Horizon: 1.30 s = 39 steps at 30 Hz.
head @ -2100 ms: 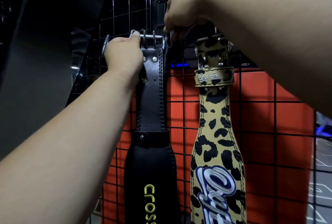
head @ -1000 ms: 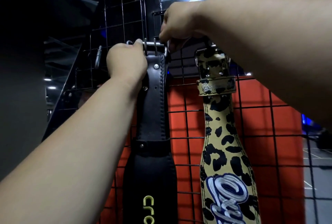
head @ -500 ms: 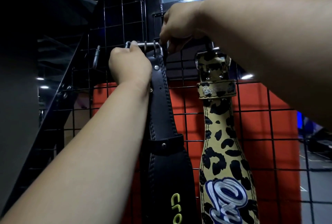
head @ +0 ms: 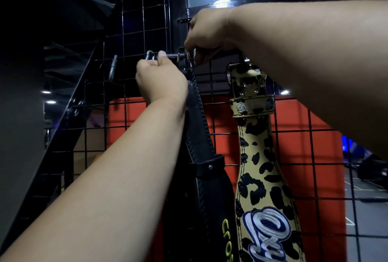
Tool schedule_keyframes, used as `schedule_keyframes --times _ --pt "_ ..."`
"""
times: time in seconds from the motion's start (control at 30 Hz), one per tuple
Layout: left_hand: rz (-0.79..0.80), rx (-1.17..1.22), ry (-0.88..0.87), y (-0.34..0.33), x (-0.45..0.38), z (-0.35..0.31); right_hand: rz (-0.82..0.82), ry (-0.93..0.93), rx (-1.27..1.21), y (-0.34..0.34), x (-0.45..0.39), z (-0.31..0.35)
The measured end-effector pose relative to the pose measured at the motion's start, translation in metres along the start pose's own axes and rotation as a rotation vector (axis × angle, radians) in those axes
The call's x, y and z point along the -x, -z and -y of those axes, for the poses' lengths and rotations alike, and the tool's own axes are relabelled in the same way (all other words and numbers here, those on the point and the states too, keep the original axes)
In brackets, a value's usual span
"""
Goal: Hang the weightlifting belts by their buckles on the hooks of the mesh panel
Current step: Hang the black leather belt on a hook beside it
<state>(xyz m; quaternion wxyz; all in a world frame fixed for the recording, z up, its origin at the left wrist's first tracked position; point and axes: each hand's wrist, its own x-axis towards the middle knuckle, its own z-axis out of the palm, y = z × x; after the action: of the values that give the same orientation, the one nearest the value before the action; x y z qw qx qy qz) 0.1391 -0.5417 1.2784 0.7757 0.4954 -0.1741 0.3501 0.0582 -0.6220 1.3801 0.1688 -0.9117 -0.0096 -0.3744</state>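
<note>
A black leather belt (head: 199, 156) with yellow lettering hangs slanted against the black mesh panel (head: 134, 37). My left hand (head: 161, 79) grips its top just under the metal buckle (head: 168, 55), thumb on the buckle bar. At the buckle's right end, my right hand (head: 207, 33) pinches the metal; the hook there is hidden by my fingers. To the right, a leopard-print belt (head: 262, 156) hangs upright from its own buckle (head: 247, 66), its hook covered by my right forearm.
An empty metal hook (head: 113, 68) sticks out of the mesh to the left of the black belt. An orange panel (head: 323, 156) stands behind the mesh. A dark slanted beam (head: 69, 119) runs down the left side.
The black belt's lower part has swung right, toward the leopard belt, so it hangs slanted. Both hands stay at the buckle. The view has shifted slightly right.
</note>
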Motion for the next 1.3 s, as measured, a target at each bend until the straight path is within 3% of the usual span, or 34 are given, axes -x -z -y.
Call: schedule_keyframes --times 0.53,0.9,1.07,1.3 --pt "0.028 -0.013 0.192 0.002 -0.008 0.003 0.004 -0.004 -0.05 0.001 0.002 0.0" --pt "0.076 -0.236 0.041 0.009 -0.009 0.002 0.002 0.0 -0.048 0.003 0.005 -0.001" --pt "0.089 -0.127 0.08 0.013 -0.008 0.008 0.016 -0.007 -0.09 0.004 0.001 -0.004" --pt "0.226 0.012 0.119 0.015 -0.011 0.011 0.062 -0.027 -0.121 0.007 -0.005 -0.005"
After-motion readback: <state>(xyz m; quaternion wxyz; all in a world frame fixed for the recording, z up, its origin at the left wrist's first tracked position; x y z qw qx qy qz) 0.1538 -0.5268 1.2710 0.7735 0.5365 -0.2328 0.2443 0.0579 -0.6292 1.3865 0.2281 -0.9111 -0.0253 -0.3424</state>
